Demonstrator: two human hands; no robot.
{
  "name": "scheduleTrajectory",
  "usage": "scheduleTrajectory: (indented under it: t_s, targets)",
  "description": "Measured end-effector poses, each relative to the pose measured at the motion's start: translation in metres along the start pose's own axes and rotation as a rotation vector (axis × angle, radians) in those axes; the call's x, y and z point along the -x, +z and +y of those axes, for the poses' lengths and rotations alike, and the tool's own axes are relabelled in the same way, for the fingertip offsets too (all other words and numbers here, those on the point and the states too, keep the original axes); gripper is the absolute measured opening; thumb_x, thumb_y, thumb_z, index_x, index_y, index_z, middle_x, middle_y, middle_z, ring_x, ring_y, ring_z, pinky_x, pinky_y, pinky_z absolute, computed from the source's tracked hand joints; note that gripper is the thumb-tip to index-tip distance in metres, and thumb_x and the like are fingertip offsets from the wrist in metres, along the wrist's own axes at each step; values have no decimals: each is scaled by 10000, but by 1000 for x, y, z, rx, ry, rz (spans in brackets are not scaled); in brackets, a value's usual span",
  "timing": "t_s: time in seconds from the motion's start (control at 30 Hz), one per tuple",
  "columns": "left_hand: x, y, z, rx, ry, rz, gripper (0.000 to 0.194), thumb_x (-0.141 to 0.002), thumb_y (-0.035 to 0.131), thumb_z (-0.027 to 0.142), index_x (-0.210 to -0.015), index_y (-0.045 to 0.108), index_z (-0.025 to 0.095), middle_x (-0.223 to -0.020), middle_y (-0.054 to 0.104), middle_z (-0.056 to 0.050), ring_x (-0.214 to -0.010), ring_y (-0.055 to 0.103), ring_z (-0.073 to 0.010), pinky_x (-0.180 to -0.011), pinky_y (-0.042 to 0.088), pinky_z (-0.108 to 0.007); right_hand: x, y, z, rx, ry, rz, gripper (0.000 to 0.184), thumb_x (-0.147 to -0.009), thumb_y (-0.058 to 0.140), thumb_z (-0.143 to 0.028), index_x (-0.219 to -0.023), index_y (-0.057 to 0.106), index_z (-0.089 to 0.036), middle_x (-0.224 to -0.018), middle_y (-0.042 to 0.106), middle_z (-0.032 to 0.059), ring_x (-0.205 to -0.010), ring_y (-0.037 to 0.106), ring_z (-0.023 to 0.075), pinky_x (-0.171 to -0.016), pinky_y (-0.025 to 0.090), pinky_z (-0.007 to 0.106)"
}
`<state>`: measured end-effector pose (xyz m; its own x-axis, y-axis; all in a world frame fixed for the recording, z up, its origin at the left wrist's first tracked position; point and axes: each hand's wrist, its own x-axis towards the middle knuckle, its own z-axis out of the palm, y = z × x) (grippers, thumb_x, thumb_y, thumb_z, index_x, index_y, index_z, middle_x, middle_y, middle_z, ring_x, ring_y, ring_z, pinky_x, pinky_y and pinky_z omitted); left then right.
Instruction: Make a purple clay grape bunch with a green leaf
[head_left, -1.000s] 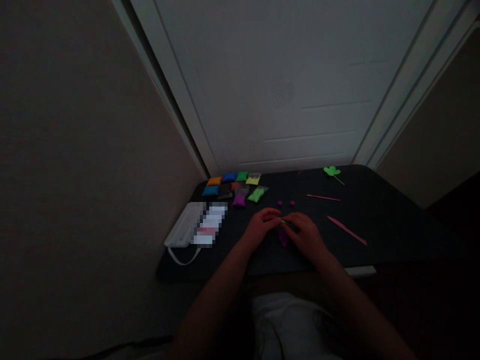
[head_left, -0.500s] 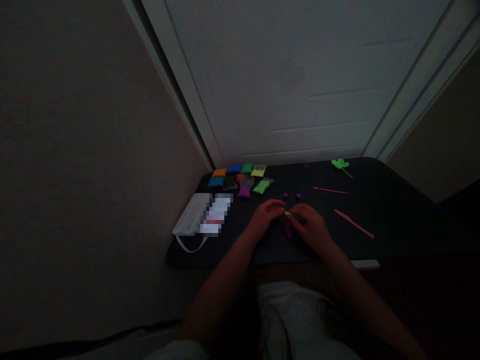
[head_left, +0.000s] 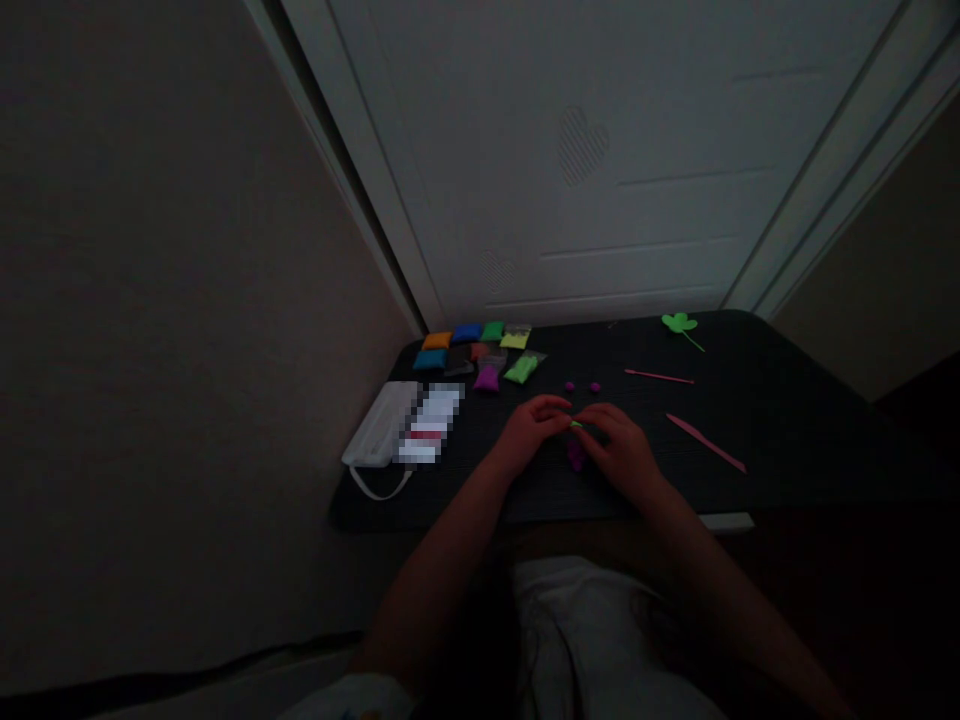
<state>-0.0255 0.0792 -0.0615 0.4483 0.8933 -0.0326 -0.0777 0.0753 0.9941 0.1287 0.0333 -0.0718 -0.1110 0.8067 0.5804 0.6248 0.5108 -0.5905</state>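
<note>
Between the fingertips of my left hand (head_left: pixel 534 425) and my right hand (head_left: pixel 616 445) is a small piece of light green clay (head_left: pixel 576 424). Both hands pinch it, partly covering it. Just below it on the dark table lies a purple clay shape (head_left: pixel 575 455), lumpy in outline, its right side close to my right fingers. Two small purple clay balls, a left one (head_left: pixel 569 387) and a right one (head_left: pixel 595 387), sit beyond my fingertips.
Several bags of coloured clay, one light green (head_left: pixel 525 367), lie at the back left. A white case (head_left: pixel 382 424) and a blurred-out phone (head_left: pixel 431 424) are left. To the right are a thin pink tool (head_left: pixel 660 377), a pink clay knife (head_left: pixel 705 442) and a green clover shape (head_left: pixel 679 323).
Less of the green clay shows between my fingers. My hands stay almost in place, and the whole view shifts slightly.
</note>
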Motion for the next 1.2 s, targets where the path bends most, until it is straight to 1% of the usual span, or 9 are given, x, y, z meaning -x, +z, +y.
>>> scheduleTrajectory:
  t_s: [0.23,0.47,0.67,0.93,1.2]
  targets:
    - [0,0,0,-9,-3,-10,340,-632,653,287,-937,571,160,-782,627,-19,-728,571,-137,-728,405,-285,0,0,0,2,-8,-4,139,-799,498,-234,-896,593,-208,-905,595,57,-867,560,184,-790,456,337]
    - [0,-1,-1,36,4,-12,337,-634,654,286,-937,572,162,-772,616,-9,-721,562,-123,-715,402,-270,0,-1,0,-2,7,12,133,-790,518,-238,-899,589,-208,-903,592,55,-866,557,186,-790,456,341]
    - [-1,1,-1,23,-9,-1,329,-635,653,285,-926,569,156,-770,607,-12,-715,558,-122,-706,410,-264,0,-1,-1,2,0,9,117,-797,506,-234,-878,587,-205,-880,601,56,-849,560,186,-776,459,342]
    - [-1,1,-1,42,-6,26,330,-624,663,289,-915,572,162,-766,606,-5,-714,557,-124,-709,412,-273,-1,-1,-2,4,10,45,124,-791,510,-238,-879,593,-209,-877,604,60,-848,563,193,-773,462,347]
    - [-1,-1,-4,58,-7,-2,332,-625,667,281,-923,580,165,-807,612,-15,-763,564,-134,-739,408,-287,0,-1,-2,23,20,32,118,-798,501,-212,-883,582,-204,-890,599,61,-866,557,192,-790,453,347]
